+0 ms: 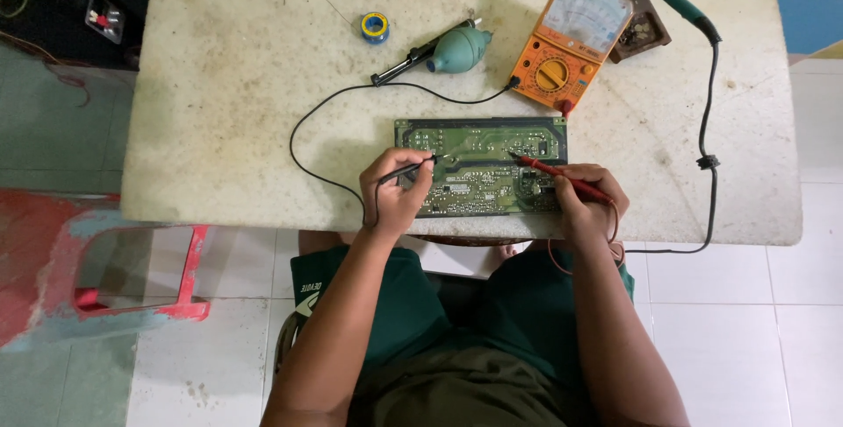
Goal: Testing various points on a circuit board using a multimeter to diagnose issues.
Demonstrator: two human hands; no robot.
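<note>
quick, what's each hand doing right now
Left hand: closed on the black probe, tip on the green circuit board.
Right hand: closed on the red probe, tip on the same board.

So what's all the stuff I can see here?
table: one, dirty white, centre
circuit board: one, green, table's near edge
multimeter: one, orange, behind board
black probe: one, in left hand, tip on board
red probe: one, in right hand, tip on board
suction bulb tool: one, teal, mid-table
solder reel: one, blue-yellow, beside bulb
soldering iron: one, teal handle, far right
stool: one, red, floor left
left hand: one
right hand: one
</note>
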